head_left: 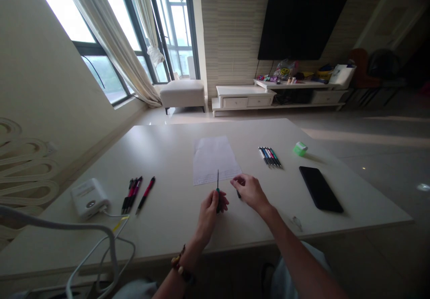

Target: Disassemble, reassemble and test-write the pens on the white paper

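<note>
My left hand (211, 207) is closed around the lower part of a pen (217, 191), dark with a teal band. A thin dark refill sticks up from it toward the paper. To its right, my right hand (250, 190) has its fingers pinched together. A short dark piece (238, 194) shows below those fingers, probably another pen part; most of it is hidden. Just beyond both hands lies a white sheet of paper (215, 155) with lines of writing along its near edge. The two hands are apart.
On the white table (168, 155) are red and dark pens (146, 195) at left, a row of several pens (269, 157), a green box (300, 149) and a black phone (320, 189) at right. A white charger (90, 198) and its cables (110, 232) occupy the left corner.
</note>
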Demonstrator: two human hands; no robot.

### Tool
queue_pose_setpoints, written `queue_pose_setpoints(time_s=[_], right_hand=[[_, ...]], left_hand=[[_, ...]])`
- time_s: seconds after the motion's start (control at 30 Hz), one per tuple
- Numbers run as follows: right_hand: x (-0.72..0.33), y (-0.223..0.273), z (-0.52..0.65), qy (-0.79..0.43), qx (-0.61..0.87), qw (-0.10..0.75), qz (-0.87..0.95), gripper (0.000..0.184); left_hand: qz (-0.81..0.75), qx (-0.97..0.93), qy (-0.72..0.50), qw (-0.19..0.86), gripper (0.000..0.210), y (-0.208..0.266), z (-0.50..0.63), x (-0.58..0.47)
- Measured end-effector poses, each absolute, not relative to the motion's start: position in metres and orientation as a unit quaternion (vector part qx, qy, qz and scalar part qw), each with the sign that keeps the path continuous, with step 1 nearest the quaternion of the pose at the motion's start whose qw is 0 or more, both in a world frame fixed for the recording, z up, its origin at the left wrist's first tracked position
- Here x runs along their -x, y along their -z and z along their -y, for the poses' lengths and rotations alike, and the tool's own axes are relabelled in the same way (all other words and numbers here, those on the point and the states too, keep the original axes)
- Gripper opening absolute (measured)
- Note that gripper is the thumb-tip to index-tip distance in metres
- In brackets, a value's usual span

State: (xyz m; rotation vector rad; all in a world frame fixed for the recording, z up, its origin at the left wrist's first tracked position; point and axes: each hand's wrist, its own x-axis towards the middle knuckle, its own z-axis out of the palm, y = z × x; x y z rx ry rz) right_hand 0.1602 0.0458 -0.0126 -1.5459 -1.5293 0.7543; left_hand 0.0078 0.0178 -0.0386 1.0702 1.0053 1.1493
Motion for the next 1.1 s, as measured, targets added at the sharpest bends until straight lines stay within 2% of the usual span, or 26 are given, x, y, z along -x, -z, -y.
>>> queue_pose_setpoints(time_s=[0.1, 0.23, 0.4, 0.57, 0.63, 0.77, 0.87, 0.97, 1.1], right_hand=[[-0.150, 0.002, -0.045, -0.425, 0.505, 0.473, 0.583, 0.031], [-0.135, 0.001, -0.041, -0.492, 0.457, 0.505, 0.542, 0.030], [-0.129, 0.001, -0.038, -0.469, 0.462, 0.498, 0.564, 0.027], [-0.148, 0.001, -0.051, -0.425, 0.510, 0.566, 0.488, 0.029], [-0.161, 0.005, -0.058, -0.396, 0.566, 0.519, 0.504, 0.026], [-0.171, 0.019, -0.064, -0.325, 0.662, 0.351, 0.577, 0.015], [-0.167, 0.025, -0.065, -0.290, 0.688, 0.290, 0.599, 0.015], [-0.164, 0.023, -0.066, -0.280, 0.696, 0.277, 0.601, 0.020], [-0.165, 0.015, -0.065, -0.347, 0.634, 0.354, 0.594, 0.030]], left_hand=[[-0.416, -0.468, -0.472, 0.621, 0.050, 0.038, -0.011, -0.006], [-0.409, -0.495, -0.450, 0.621, 0.048, 0.033, -0.007, -0.005], [-0.436, -0.503, -0.434, 0.607, 0.042, 0.024, -0.003, -0.006], [-0.457, -0.507, -0.419, 0.599, 0.042, 0.026, -0.002, -0.005], [-0.467, -0.501, -0.424, 0.593, 0.041, 0.029, -0.003, -0.004], [-0.476, -0.475, -0.445, 0.591, 0.039, 0.034, -0.007, -0.002], [-0.479, -0.474, -0.443, 0.592, 0.038, 0.033, -0.007, -0.002], [-0.479, -0.479, -0.441, 0.588, 0.038, 0.031, -0.006, -0.002], [-0.475, -0.480, -0.441, 0.591, 0.038, 0.032, -0.007, -0.002]])
